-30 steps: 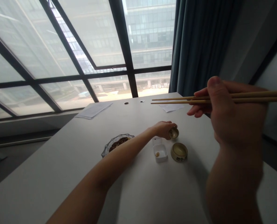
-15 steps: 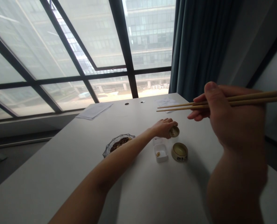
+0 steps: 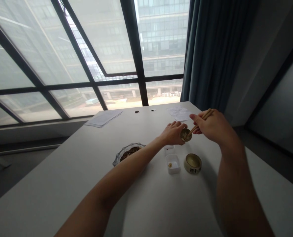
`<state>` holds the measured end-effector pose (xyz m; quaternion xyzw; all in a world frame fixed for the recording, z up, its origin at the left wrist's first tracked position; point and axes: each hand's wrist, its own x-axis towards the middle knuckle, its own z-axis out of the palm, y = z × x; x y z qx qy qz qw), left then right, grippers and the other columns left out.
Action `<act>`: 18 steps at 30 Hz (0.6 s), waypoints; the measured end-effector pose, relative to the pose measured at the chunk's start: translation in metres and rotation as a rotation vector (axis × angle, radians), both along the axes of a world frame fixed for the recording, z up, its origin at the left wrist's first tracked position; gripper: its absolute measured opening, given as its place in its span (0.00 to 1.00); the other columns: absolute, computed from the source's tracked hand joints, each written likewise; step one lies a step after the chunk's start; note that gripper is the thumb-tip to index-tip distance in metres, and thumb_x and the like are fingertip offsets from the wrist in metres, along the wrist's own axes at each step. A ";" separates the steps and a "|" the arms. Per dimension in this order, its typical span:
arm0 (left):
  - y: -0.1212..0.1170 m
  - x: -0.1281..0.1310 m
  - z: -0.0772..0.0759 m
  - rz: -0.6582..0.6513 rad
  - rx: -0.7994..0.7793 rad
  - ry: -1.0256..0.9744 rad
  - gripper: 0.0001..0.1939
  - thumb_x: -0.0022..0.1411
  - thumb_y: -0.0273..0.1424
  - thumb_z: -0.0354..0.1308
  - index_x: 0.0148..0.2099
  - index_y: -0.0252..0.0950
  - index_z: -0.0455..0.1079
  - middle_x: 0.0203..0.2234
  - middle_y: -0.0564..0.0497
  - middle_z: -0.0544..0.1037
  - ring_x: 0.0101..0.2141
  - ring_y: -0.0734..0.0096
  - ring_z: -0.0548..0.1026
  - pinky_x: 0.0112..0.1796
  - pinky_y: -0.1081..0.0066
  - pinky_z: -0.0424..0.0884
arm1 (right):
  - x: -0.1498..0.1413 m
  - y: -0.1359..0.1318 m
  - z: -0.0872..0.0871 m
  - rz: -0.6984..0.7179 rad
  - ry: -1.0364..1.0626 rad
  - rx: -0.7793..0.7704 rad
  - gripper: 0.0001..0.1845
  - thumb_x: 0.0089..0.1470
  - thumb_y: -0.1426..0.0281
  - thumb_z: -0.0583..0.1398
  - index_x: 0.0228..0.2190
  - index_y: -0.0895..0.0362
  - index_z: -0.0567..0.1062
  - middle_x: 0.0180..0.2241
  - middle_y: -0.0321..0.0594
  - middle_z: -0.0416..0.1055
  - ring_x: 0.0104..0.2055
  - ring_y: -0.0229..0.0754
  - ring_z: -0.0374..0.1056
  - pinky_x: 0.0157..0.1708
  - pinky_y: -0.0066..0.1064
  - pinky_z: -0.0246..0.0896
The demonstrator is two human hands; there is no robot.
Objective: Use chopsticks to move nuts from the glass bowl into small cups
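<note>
Cup point(image 3: 185, 135) in left hand point(image 3: 171, 133), chopsticks point(image 3: 201, 119) seemingly inside

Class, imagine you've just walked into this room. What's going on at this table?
At a white table, a person's left hand holds a small cup, tilted, while the right hand holds chopsticks with their tips at the cup. Just below them stand a second cup and a white tray. Farther left sits a glass dish of dark food.
</note>
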<state>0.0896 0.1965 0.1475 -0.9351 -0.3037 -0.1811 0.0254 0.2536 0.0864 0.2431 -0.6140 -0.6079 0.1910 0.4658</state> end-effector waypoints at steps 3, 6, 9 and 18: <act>-0.002 -0.001 0.003 -0.010 -0.009 -0.002 0.39 0.52 0.46 0.70 0.62 0.44 0.60 0.54 0.45 0.71 0.53 0.50 0.70 0.52 0.55 0.68 | -0.002 0.005 -0.004 0.007 -0.067 0.015 0.15 0.55 0.58 0.67 0.24 0.53 0.76 0.21 0.41 0.77 0.24 0.47 0.77 0.27 0.33 0.73; -0.003 -0.002 0.005 -0.023 -0.016 -0.002 0.39 0.53 0.47 0.69 0.62 0.43 0.60 0.55 0.44 0.70 0.54 0.49 0.70 0.52 0.56 0.67 | -0.003 0.006 -0.005 0.030 -0.072 0.005 0.15 0.56 0.58 0.67 0.23 0.53 0.75 0.21 0.42 0.77 0.24 0.48 0.76 0.26 0.33 0.72; -0.003 -0.003 0.006 -0.032 -0.017 0.000 0.38 0.53 0.48 0.69 0.61 0.43 0.61 0.54 0.44 0.71 0.53 0.49 0.70 0.52 0.56 0.67 | -0.005 0.005 -0.004 0.007 -0.086 0.013 0.17 0.59 0.60 0.64 0.21 0.53 0.74 0.20 0.42 0.76 0.23 0.48 0.77 0.26 0.34 0.72; 0.010 0.004 0.008 -0.009 -0.221 0.148 0.38 0.51 0.48 0.71 0.61 0.43 0.64 0.54 0.46 0.75 0.55 0.48 0.71 0.53 0.58 0.68 | -0.007 -0.050 0.021 0.008 -0.073 0.098 0.21 0.61 0.53 0.62 0.26 0.55 0.79 0.22 0.42 0.77 0.24 0.48 0.77 0.23 0.34 0.70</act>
